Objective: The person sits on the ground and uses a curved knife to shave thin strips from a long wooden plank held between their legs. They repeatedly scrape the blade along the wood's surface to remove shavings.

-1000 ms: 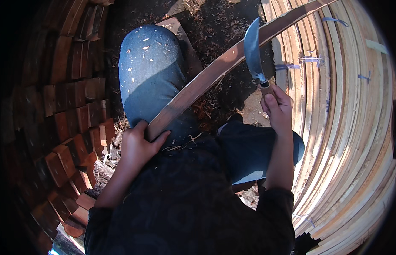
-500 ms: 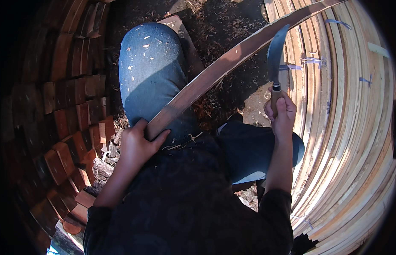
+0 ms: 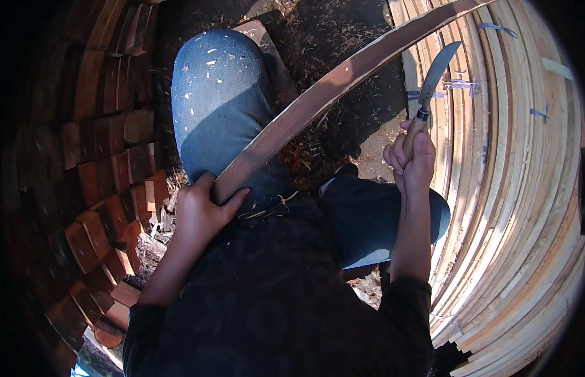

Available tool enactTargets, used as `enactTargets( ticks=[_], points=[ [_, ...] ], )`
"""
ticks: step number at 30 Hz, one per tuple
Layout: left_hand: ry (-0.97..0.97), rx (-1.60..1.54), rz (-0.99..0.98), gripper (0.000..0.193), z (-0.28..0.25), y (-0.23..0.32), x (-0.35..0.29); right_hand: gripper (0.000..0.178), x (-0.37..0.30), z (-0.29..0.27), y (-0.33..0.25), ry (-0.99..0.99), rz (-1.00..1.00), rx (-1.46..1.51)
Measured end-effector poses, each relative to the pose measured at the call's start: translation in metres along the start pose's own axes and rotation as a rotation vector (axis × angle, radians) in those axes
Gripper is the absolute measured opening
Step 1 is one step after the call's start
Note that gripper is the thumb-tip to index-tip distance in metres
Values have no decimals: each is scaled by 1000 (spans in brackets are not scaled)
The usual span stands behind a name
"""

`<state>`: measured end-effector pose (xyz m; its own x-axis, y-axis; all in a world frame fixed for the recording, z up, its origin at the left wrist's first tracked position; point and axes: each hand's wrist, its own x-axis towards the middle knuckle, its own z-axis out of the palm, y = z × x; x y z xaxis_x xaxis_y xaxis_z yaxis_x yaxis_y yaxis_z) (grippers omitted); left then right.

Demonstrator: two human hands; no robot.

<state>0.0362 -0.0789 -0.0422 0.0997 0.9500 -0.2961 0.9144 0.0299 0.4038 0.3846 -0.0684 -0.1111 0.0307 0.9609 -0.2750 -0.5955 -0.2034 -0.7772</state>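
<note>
A long brown wooden board [image 3: 333, 85] with pale, rough edges slants from my lap up to the far right. My left hand [image 3: 207, 204] grips its near end, thumb on top, over my left thigh. In my right hand [image 3: 412, 157] is a curved knife [image 3: 438, 75] with a wooden handle, held upright to the right of the board. The blade stands apart from the board, its tip pointing away and to the right. Wood shavings [image 3: 277, 204] lie on my lap near the board's end.
Long pale wooden strips [image 3: 493, 188], bundled with purple ties [image 3: 541, 114], are stacked along the right. Cut reddish wood blocks [image 3: 94, 188] are piled at the left. Wood debris covers the dark ground [image 3: 324, 31] ahead, where a flat plank [image 3: 273, 56] lies beyond my left knee.
The knife has swung to the right, its tip now leaning away from the board as my right wrist turned. The board and my left hand have shifted only slightly.
</note>
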Motion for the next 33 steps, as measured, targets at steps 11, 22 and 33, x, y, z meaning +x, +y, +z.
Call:
enactTargets(
  ticks=[11,22,33],
  points=[
    [-24,-13,-23,47,-2,0,0,47,-12,7,12,-265,184,-621],
    [-32,-13,-40,48,-2,1,1,34,2,-9,4,-88,133,-249],
    [-1,-33,2,47,-2,0,0,36,-10,11,25,-273,244,-487]
  ],
)
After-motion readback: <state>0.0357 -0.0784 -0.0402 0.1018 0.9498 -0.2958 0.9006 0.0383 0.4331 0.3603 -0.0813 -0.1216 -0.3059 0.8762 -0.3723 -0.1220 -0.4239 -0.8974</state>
